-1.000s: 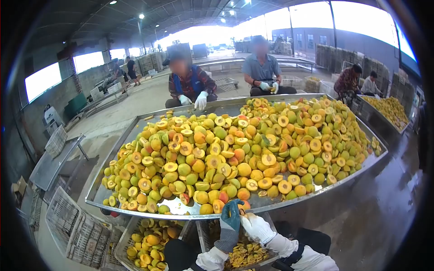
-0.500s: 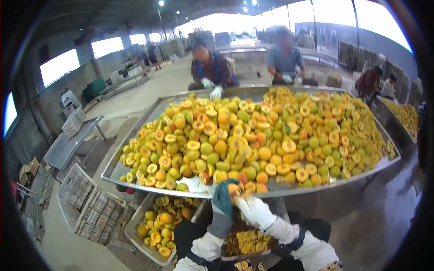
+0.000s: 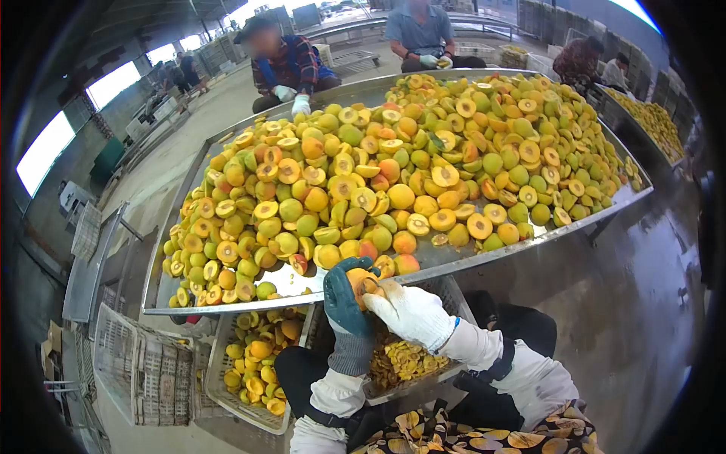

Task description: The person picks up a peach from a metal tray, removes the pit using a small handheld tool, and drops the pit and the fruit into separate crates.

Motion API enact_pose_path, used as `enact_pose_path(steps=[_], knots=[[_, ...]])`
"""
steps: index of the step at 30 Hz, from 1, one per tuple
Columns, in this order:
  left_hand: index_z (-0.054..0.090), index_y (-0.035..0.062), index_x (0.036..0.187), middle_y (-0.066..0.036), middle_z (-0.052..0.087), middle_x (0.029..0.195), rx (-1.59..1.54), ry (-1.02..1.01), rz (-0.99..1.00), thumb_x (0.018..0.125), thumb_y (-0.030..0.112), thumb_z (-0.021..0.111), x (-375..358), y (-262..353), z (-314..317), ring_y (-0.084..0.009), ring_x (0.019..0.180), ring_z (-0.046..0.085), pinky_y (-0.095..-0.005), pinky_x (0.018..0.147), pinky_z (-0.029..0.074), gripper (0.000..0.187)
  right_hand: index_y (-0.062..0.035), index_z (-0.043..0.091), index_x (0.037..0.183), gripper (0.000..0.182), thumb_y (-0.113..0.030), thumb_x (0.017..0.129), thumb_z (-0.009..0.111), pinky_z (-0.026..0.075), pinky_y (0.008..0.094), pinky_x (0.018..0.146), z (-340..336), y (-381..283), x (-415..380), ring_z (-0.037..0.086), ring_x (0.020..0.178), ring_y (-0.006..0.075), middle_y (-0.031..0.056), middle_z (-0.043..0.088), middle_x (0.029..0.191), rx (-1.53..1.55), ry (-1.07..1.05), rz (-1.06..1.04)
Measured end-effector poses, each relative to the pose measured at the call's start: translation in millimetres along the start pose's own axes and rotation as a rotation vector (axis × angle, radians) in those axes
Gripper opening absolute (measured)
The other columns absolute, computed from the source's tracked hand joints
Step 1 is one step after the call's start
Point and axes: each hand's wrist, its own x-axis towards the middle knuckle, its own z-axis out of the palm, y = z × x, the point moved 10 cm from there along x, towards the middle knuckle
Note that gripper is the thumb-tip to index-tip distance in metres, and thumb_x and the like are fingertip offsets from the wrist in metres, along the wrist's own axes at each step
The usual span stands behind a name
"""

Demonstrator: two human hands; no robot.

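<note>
My left hand [image 3: 344, 303], in a dark green glove with a grey cuff, is closed around a halved peach [image 3: 363, 281] at the front edge of the metal table [image 3: 484, 265]. My right hand [image 3: 412, 314], in a white glove, is closed with its fingertips against the cut side of that peach. Whether a small tool sits in those fingers is hidden. Just beyond both hands lies a big heap of halved yellow-green peaches [image 3: 340, 193]. Beneath the hands, a crate holds brownish-yellow pits or scraps [image 3: 408, 359].
A plastic crate [image 3: 261, 418] with peach halves stands on the floor at left, beside stacked crates [image 3: 151, 371]. Two gloved people [image 3: 283, 64] sit across the table. Another heaped table [image 3: 643, 121] is at far right. The floor at right looks wet.
The camera view has tilted down and shifted, so the table sits higher in view. Both hands stay together at the peach, and my right fingers have shifted slightly on it.
</note>
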Motion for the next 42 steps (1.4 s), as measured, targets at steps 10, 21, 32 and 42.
enact_pose_path(steps=[10, 21, 32, 42], knots=[[0.055, -0.0017, 0.116, -0.014, 0.063, 0.108, -0.225, 0.12, -0.143, 0.11, 0.038, 0.034, -13.7, 10.1, 0.1, -0.0218, 0.097, 0.063, -0.0351, 0.09, 0.052, 0.045, -0.0026, 0.062, 0.104, 0.05, -0.05, 0.101, 0.046, 0.054, 0.0496, 0.066, 8.8, 6.4, -4.0, 0.069, 0.08, 0.0408, 0.0222, 0.069, 0.081, 0.05, -0.081, -0.042], [0.063, -0.001, 0.109, -0.01, 0.068, 0.104, -0.309, -0.154, -0.208, 0.108, 0.04, 0.041, -8.6, -11.9, 22.7, -0.0199, 0.095, 0.063, -0.0333, 0.089, 0.05, 0.047, -0.004, 0.059, 0.098, 0.04, -0.042, 0.103, 0.047, 0.041, 0.0334, 0.041, 46.2, 35.3, -22.4, 0.052, 0.044, 0.0191, 0.0042, 0.051, 0.055, 0.913, -0.482, 0.493], [0.064, -0.0011, 0.105, -0.013, 0.072, 0.098, -0.44, -0.204, -0.331, 0.108, 0.049, 0.035, 1.6, 2.4, 36.1, -0.0184, 0.081, 0.067, -0.0317, 0.075, 0.055, 0.058, -0.0064, 0.054, 0.091, 0.051, -0.056, 0.102, 0.048, 0.032, 0.0268, 0.032, 33.0, 14.0, -35.7, 0.041, 0.035, 0.0107, -0.0045, 0.041, 0.049, 1.424, -0.539, 0.565], [0.063, -0.0008, 0.112, -0.012, 0.069, 0.105, -0.425, -0.305, -0.244, 0.109, 0.045, 0.034, -3.3, -26.4, 60.4, -0.0179, 0.085, 0.066, -0.0314, 0.078, 0.054, 0.054, -0.0043, 0.054, 0.092, 0.057, -0.06, 0.101, 0.044, 0.033, 0.0259, 0.033, 30.8, 37.2, -35.3, 0.044, 0.036, 0.0098, -0.004, 0.04, 0.047, 1.1, -0.507, 0.583]])
